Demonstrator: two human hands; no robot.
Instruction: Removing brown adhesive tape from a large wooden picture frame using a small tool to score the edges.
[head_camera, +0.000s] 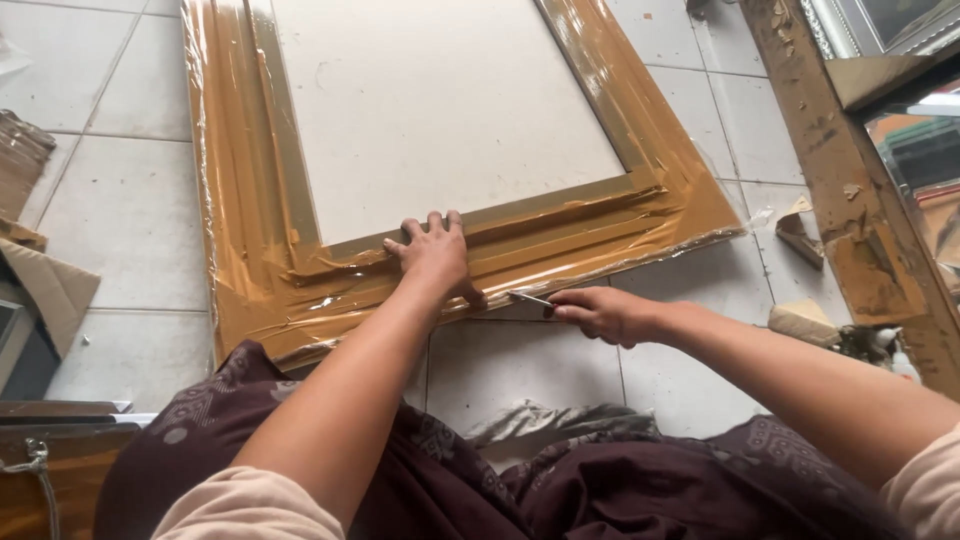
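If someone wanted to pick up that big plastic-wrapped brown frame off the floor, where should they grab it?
Probably by the two long side rails of the wrapped frame, one hand from each side. It lies flat on the tiled floor, wide and slippery under film; the left hand presses its near rail, where the right hand works a blade.

Left hand (435, 255) pressing wrapped frame (250, 250), right hand (600, 312) holding blade (528, 298)

One head-worn camera looks steeply down, close over the floor (130, 200).
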